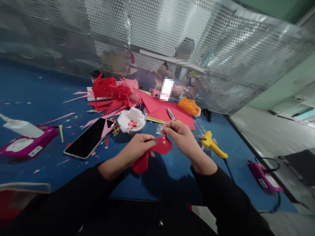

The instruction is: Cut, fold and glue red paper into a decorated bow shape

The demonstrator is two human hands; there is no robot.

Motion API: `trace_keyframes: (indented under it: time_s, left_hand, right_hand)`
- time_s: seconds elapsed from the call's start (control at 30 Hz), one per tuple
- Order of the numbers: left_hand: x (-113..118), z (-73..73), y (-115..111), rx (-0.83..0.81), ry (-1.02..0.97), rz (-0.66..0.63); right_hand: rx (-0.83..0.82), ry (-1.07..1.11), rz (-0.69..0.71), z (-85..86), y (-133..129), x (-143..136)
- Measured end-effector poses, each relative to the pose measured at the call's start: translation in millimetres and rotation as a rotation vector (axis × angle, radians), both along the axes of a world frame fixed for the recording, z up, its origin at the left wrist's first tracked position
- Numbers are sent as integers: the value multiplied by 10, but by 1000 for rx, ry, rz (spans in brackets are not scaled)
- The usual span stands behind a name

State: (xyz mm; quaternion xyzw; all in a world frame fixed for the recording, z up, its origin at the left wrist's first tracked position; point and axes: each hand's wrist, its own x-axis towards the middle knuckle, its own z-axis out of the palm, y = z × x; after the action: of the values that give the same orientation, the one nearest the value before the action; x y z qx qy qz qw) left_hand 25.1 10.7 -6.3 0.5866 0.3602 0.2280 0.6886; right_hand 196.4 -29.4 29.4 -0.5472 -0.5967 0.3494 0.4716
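Between the thumb and fingers of my left hand (136, 149) is a red paper cutout (163, 147), its one part flat and facing up, another hanging below the hand. A few small pale squares show on its upper part. My right hand (182, 137) is closed in a pinch just above the cutout's far edge, with a tiny pale piece (162, 130) at its fingertips; its exact kind is too small to tell. Beyond my hands, a white paper bowl (123, 122) holds small red, pink and white bits. Scissors (170, 113) lie on red paper sheets (157, 109) close to my right hand.
A phone (85, 139) lies on the blue table (73, 177) at left, among paper scraps. Red and pink strips (110, 90) pile up behind. Right are an orange packet (189, 105), a yellow glue gun (213, 146) and a purple power strip (265, 178). A perforated metal screen (152, 29) stands behind.
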Motion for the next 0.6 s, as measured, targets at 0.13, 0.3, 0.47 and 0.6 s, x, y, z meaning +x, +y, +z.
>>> trace_keyframes:
  time_s: [0.13,0.3,0.47,0.6]
  left_hand:
    - [42,44,-10,71,83,57]
    - [183,149,-25,201,142,74]
    - [321,215,8,277,167,119]
    - [397,166,43,240,166,87]
  right_hand:
    - [209,-187,-302,-88,-278,237]
    - [137,-233,-265,-197,-395,455]
    - [32,-211,-140,-307,-379,513]
    - [8,-205,-178,-373,-381,519]
